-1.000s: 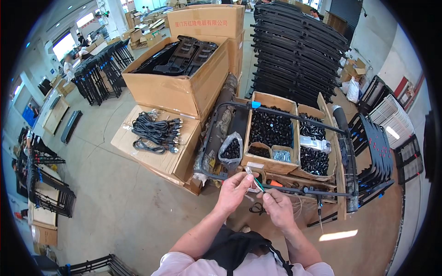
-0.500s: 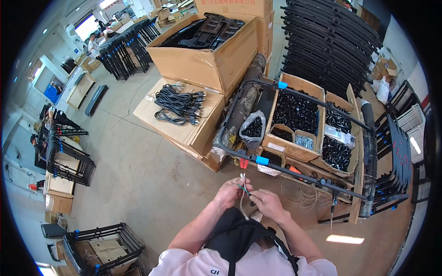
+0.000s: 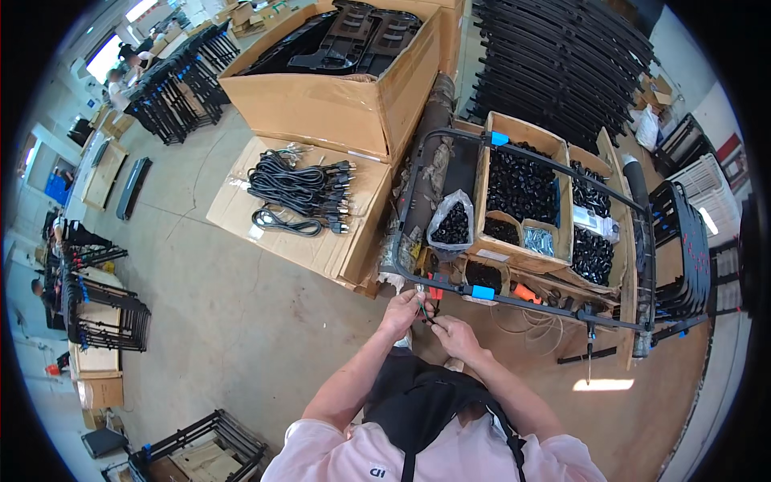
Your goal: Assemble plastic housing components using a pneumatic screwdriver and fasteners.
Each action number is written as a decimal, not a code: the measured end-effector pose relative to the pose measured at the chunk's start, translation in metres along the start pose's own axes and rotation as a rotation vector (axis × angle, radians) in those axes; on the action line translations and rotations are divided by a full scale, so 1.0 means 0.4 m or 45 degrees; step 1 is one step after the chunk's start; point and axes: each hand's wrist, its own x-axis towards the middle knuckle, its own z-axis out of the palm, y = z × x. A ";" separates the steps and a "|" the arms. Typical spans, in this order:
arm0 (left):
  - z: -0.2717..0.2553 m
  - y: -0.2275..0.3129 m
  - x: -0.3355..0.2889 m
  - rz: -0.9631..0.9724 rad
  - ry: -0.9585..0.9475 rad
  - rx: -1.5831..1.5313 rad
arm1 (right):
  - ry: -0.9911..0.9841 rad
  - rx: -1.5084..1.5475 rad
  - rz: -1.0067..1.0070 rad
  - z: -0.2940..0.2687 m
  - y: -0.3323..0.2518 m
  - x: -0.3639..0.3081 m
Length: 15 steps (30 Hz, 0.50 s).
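Wires (image 3: 424, 308), thin, some green, sit between both hands, near side of the frame (image 3: 538, 304), just off its near left corner. Left hand (image 3: 401, 312): fingers curled in, thumb and fingertips closed on wires. Right hand (image 3: 458, 337): fingers folded, fingertips closed on what looks like dark cable (image 3: 431, 321); exact grip too small to tell. Neither hand spread open. Wire tips overlap the near rail in view; touching or not, cannot tell.

Red thing (image 3: 436, 287) just right of left fingertips, blue clip (image 3: 483, 293) further right on the rail. Cable pile (image 3: 297, 189) far left on carton (image 3: 233, 201); bag (image 3: 442, 211) and parts box (image 3: 491, 248) far right of hands.

Handling, my judgement: pinch close to the ends, since thin strands probably bend if held far back. Right hand should steady the cable without pulling. Separate wires by colour, no crossing. Best clear of rail and red thing to avoid snags.
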 end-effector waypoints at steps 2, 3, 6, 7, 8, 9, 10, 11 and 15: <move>-0.004 0.010 0.008 -0.005 -0.092 0.090 | -0.012 -0.004 0.039 0.008 0.000 0.001; -0.006 0.015 0.012 -0.015 -0.095 0.091 | -0.011 0.006 0.064 0.012 -0.003 -0.001; -0.011 0.029 0.021 -0.058 -0.196 0.210 | 0.027 0.033 0.109 0.027 -0.017 -0.003; -0.013 0.033 0.022 -0.069 -0.187 0.219 | 0.071 0.039 0.112 0.029 -0.024 -0.003; -0.015 0.037 0.024 -0.082 -0.187 0.227 | 0.065 0.047 0.127 0.030 -0.031 -0.002; -0.019 0.042 0.023 -0.087 -0.188 0.235 | 0.066 0.044 0.125 0.030 -0.038 0.000; -0.023 0.045 0.019 -0.090 -0.190 0.166 | 0.079 0.029 0.128 0.028 -0.045 0.003; -0.026 0.048 0.013 -0.100 -0.195 0.098 | 0.075 0.043 0.131 0.025 -0.052 0.005; -0.025 0.050 -0.003 -0.111 -0.188 -0.069 | 0.017 0.051 0.214 0.005 -0.063 0.009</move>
